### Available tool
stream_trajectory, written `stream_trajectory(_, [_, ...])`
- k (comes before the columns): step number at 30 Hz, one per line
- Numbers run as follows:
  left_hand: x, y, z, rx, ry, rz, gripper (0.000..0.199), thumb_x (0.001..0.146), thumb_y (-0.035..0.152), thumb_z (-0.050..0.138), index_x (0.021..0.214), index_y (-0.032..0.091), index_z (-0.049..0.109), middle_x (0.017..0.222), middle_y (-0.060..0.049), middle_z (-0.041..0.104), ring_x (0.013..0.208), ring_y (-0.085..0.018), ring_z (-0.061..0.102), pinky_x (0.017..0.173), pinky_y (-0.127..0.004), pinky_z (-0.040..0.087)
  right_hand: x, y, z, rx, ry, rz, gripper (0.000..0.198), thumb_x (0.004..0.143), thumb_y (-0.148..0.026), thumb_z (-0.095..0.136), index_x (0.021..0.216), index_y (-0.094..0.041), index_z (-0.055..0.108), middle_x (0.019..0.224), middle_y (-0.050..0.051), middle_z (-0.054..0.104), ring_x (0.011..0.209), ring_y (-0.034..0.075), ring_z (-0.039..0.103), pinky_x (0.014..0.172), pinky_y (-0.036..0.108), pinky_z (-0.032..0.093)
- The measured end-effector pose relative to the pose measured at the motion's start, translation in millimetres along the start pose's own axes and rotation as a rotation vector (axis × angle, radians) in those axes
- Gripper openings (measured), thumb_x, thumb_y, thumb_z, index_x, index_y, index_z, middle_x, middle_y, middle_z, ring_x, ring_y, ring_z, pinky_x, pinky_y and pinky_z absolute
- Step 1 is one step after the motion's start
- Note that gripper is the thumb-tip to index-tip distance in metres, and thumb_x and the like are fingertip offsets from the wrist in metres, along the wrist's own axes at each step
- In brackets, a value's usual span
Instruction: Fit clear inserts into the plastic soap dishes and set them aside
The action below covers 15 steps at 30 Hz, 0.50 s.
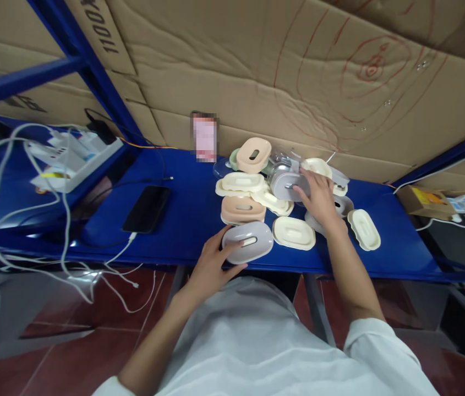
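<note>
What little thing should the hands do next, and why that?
Maybe the right hand should lift the far lavender piece gently upward. It rests on that piece, and other pieces crowd around it, so going up looks safer than sliding. The left hand holds the near lavender piece by the front edge of the table.

- We look through one head-worn camera, facing forward and steeply down.
- We face the table (193,214) across the shirt (257,341), with cardboard (232,71) filling the top and floor (104,324) low at the sides.
- We sit near: left hand (212,265) and right hand (318,191) both fall around mid-view.
</note>
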<state>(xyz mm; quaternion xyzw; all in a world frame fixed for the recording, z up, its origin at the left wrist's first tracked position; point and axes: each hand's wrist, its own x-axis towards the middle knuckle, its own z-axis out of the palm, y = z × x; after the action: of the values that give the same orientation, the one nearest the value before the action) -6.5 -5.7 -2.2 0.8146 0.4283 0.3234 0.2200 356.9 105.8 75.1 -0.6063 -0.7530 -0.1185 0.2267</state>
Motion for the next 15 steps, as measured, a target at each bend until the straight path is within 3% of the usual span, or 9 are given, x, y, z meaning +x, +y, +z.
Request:
stream_trajectory(3, [0.3,-1.0,1.8,0.015,0.002,0.017,0.051,0.094,0.035,0.082,0.142,0.034,0.066,0.169,-0.014,0.044,0.152,-0.040,0.051,0.122,-0.062,0.048,13.7,1.5,-2.1,0.007,-0.003,0.035,0.047,0.109,-0.044,0.042,0.139,-0.021,0.070,0.131,0.016,0.075,0.125,0.036,0.065,0.110,0.054,0.045])
stream_trajectory(6, [0.7,-1.8,3.7,0.026,0.005,0.031,0.052,0.093,0.036,0.082,0.142,0.033,0.066,0.169,-0.015,0.045,0.151,-0.040,0.052,0.122,-0.062,0.047,3.8,23.4,-8.8,0.009,0.109,0.160,0.046,0.107,-0.041,0.040,0.126,-0.020,0.076,0.121,0.017,0.077,0.115,0.035,0.068,0.103,0.052,0.049])
stream_trajectory(9, [1.1,-2.2,5.7,0.053,0.000,0.027,0.050,0.093,0.039,0.082,0.140,0.032,0.068,0.168,-0.015,0.046,0.150,-0.040,0.053,0.121,-0.064,0.046,-9.0,55.9,-10.8,-0.050,0.193,0.360,0.047,0.104,-0.041,0.043,0.127,-0.017,0.075,0.124,0.020,0.076,0.115,0.036,0.067,0.102,0.053,0.049])
stream_trajectory(12, [0.8,-2.6,6.8,0.071,-0.008,0.029,0.050,0.095,0.040,0.081,0.142,0.032,0.067,0.167,-0.016,0.046,0.150,-0.041,0.053,0.121,-0.064,0.046,-14.7,80.4,-4.9,-0.105,0.178,0.531,0.047,0.100,-0.039,0.047,0.130,-0.015,0.074,0.124,0.022,0.076,0.113,0.038,0.067,0.102,0.056,0.050])
stream_trajectory(15, [-0.6,-3.1,7.0,0.065,0.006,0.048,0.049,0.097,0.038,0.078,0.144,0.032,0.065,0.171,-0.016,0.040,0.154,-0.041,0.049,0.122,-0.063,0.047,-15.5,89.1,2.9,-0.136,0.192,0.547,0.050,0.102,-0.035,0.041,0.137,-0.011,0.068,0.126,0.026,0.072,0.119,0.041,0.064,0.102,0.064,0.047])
